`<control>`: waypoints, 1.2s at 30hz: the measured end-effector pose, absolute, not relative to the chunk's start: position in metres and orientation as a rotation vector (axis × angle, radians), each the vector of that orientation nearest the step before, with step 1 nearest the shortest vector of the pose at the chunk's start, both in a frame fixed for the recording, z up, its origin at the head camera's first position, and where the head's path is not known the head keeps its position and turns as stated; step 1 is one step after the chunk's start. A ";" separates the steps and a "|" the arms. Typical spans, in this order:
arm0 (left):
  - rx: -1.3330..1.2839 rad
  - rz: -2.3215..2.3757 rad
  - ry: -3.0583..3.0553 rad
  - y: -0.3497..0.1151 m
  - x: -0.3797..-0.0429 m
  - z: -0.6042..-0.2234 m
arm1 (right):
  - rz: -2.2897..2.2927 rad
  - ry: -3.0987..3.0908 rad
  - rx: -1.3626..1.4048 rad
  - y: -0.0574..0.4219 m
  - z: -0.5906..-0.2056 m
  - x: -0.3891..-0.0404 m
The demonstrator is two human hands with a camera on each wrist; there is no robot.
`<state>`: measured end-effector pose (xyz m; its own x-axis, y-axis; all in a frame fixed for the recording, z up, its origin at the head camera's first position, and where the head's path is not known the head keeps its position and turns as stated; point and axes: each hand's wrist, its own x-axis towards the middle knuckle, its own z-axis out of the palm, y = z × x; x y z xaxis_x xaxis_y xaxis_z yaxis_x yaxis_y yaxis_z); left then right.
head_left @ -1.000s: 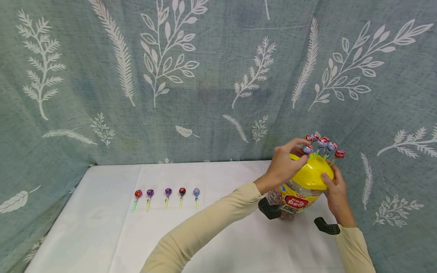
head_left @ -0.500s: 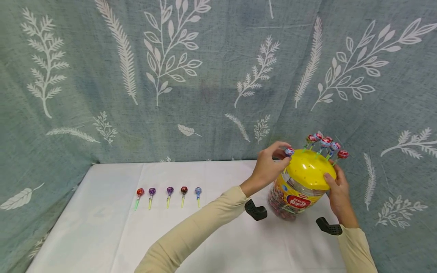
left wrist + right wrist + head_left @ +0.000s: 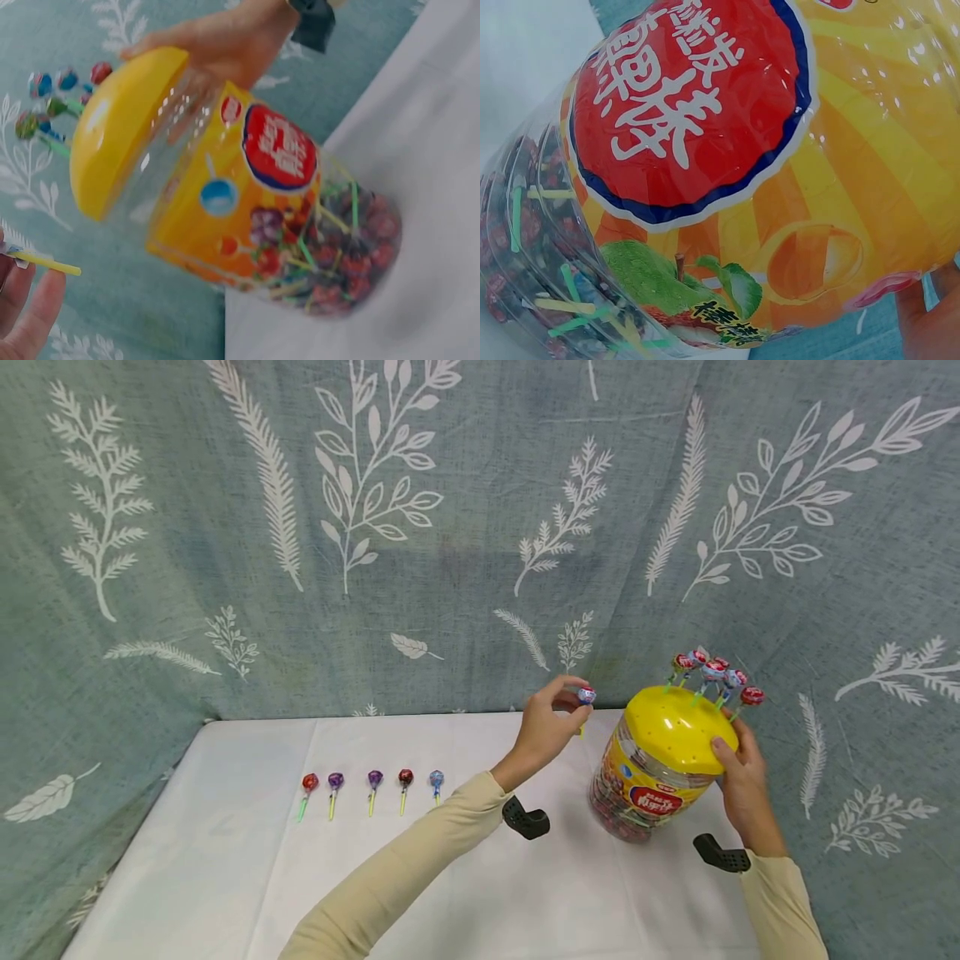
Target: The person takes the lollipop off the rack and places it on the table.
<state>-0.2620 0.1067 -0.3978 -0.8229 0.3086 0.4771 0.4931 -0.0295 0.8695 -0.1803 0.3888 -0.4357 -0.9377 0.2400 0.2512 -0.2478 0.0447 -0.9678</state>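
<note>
My left hand (image 3: 546,727) pinches a blue-and-red wrapped lollipop (image 3: 587,695) between thumb and fingers, left of the jar. Its yellow stick (image 3: 54,263) points toward the jar in the left wrist view. A clear plastic lollipop jar (image 3: 651,795) with a yellow and red label stands tilted on the table. My right hand (image 3: 744,781) grips the jar's far right side by its yellow domed lid (image 3: 678,731), thumb on the lid. Several lollipops (image 3: 713,671) stand upright in small holes in the lid. More lollipops (image 3: 352,259) lie heaped at the jar's bottom.
A row of lollipops lies on the white table (image 3: 225,877); a red one (image 3: 311,782) is leftmost and a blue one (image 3: 437,778) rightmost, near the left sleeve (image 3: 405,860). Behind hangs a grey-green leaf-patterned curtain (image 3: 465,635), which also runs along both sides.
My left hand has moved left, away from the lid, carrying the pinched lollipop with it. The right hand keeps its grip on the jar.
</note>
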 end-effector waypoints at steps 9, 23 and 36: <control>-0.798 -2.047 -2.103 0.074 -0.248 -0.395 | 1.932 -1.993 -0.022 0.387 -0.436 -0.180; -0.580 -2.032 -2.181 0.054 -0.275 -0.456 | 1.945 -1.972 -0.026 0.388 -0.436 -0.180; -0.400 -1.979 -2.301 0.025 -0.277 -0.488 | 1.961 -1.964 -0.001 0.388 -0.434 -0.179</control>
<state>-0.2766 0.0250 -0.4880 -0.9627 0.1446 0.2286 0.2477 0.1314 0.9599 -0.1786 0.3882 -0.4343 -0.9337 0.2532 0.2532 -0.2527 0.0348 -0.9669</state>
